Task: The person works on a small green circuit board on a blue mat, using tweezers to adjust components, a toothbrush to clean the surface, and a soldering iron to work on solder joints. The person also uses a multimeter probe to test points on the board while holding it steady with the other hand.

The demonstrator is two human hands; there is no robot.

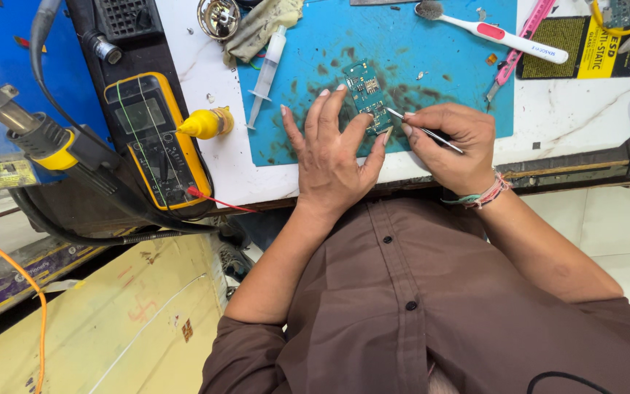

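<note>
The circuit board [366, 95] lies on the blue mat [446, 66], at 12 o'clock from the left hand [329, 157] — fingers pinning its lower edge. The right hand [452, 142] pinches tweezers [424, 131], tips at the board's bottom corner. Work appears mid-course; no part lifted yet.

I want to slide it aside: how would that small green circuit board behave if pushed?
The circuit board looks thin, flat and stiff, so it would probably slide on the blue mat, not roll. Likely light: the left hand pins it beside the tweezers.
</note>
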